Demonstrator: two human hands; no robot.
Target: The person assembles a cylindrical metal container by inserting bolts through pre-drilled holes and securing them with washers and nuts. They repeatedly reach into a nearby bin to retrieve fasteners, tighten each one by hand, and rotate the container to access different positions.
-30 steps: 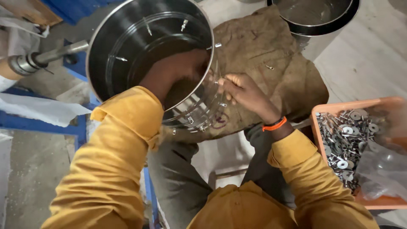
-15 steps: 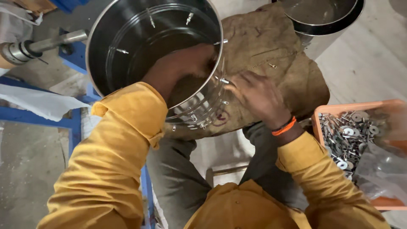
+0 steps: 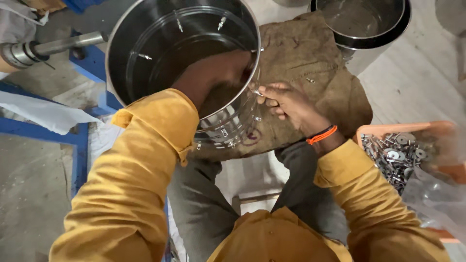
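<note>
Head view, read from left to right. Steel shaft (image 3: 53,46) lies at the far left above a blue frame (image 3: 43,131) draped with white sheeting (image 3: 43,114). Next I see the large steel drum (image 3: 145,43), tipped on its side so that its open mouth faces the camera, resting against the brown sackcloth (image 3: 310,63) beside my lap. My left hand (image 3: 216,73) reaches into the drum past the rim and lies against the inner wall; its fingers are in shadow, so I cannot tell whether they are spread or gripping anything. Small rivets (image 3: 223,131) stand out in rows from the drum's outer wall. Just outside the rim, my right hand (image 3: 286,102) has thumb and fingers drawn together, pinching a small metal fastener (image 3: 256,92) against the drum wall, opposite the left hand. An orange band (image 3: 321,136) circles that wrist. A second steel vessel (image 3: 361,22) stands beyond the cloth at upper right. An orange tray (image 3: 388,128) of loose washers and rivets (image 3: 393,155) lies at the far right, partly under clear plastic (image 3: 437,199).
</note>
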